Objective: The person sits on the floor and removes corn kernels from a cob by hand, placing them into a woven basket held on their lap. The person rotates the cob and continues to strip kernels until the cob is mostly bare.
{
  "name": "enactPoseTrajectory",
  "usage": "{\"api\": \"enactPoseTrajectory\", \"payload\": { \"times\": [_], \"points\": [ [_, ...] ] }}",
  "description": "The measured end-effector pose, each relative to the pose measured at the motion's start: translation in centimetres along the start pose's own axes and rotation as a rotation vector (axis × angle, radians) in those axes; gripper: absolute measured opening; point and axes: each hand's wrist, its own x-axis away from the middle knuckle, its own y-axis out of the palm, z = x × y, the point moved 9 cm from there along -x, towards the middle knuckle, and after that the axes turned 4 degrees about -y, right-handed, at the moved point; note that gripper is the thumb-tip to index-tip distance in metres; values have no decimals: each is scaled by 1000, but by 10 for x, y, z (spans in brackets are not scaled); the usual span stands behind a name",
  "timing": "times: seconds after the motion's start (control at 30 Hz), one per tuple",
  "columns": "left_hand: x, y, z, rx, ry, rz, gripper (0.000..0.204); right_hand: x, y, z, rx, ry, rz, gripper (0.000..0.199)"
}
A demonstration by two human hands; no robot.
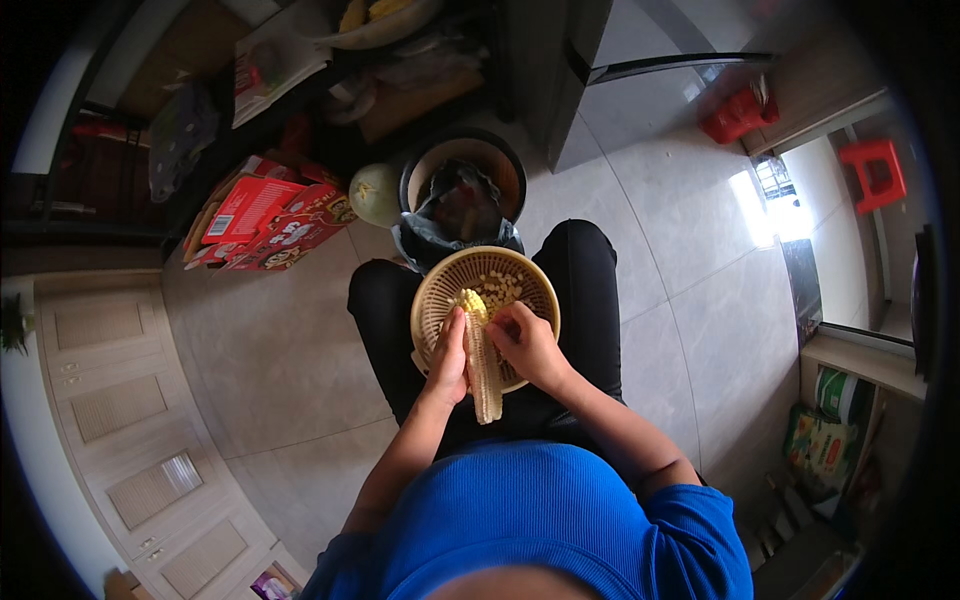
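Note:
A corn cob (484, 375) lies lengthwise over a tan plastic basket (429, 300) on my lap. Most of the cob is stripped bare, and yellow kernels remain at its far tip. My left hand (450, 358) is closed along the cob's left side. On the right, my right hand (527, 343) has its fingers bent against the cob near the kernels; whether a loose kernel is between them is hidden. Loose corn kernels (500, 288) are scattered in the far part of the basket.
Beyond my knees stands a round bin (462, 150) lined with a black bag, a pale round melon (375, 194) beside it. Red cardboard boxes (270, 220) sit to the left. A bowl with yellow corn (385, 22) rests on the shelf above. A red stool (873, 174) is far right.

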Motion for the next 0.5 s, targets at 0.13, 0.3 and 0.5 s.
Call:
{"api": "enactPoseTrajectory", "payload": {
  "times": [0.13, 0.3, 0.5],
  "points": [
    [0, -6, 0, 72, -10, 24, 48, -4, -7, -3, 225, -170, 43, 13],
    [9, 11, 14, -94, 62, 31, 49, -11, 14, 16, -194, 64, -6, 28],
    [7, 19, 15, -280, 260, 84, 44, -10, 32, 29, -489, 345, 4, 38]
  ]
}}
